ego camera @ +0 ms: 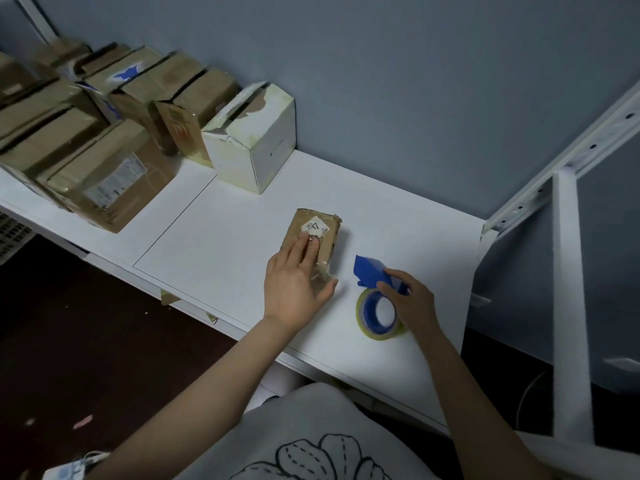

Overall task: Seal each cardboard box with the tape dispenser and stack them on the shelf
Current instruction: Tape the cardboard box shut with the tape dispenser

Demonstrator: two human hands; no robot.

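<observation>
Left hand [294, 285] lies flat on the small box [325, 239], fingers straight over its top and thumb spread at the near end; it presses and does not grip. Right hand [412, 299] is just beside it, fingers curled round the blue tape dispenser [369, 270], whose roll stands on edge on the white shelf [225, 244] below the palm. Step in hand, as I judge it: sealing this box. Glossy tape seems to show at its near end, not certain. Next move calls for steadying the box and bringing the dispenser across onto the top seam. Beyond the left fingertips stands a white box [256, 147]. Further out on that hand's side sit brown boxes [104, 174] in packed rows, so stacking room there looks tight. A white upright [568, 289] stands well past the right hand.
</observation>
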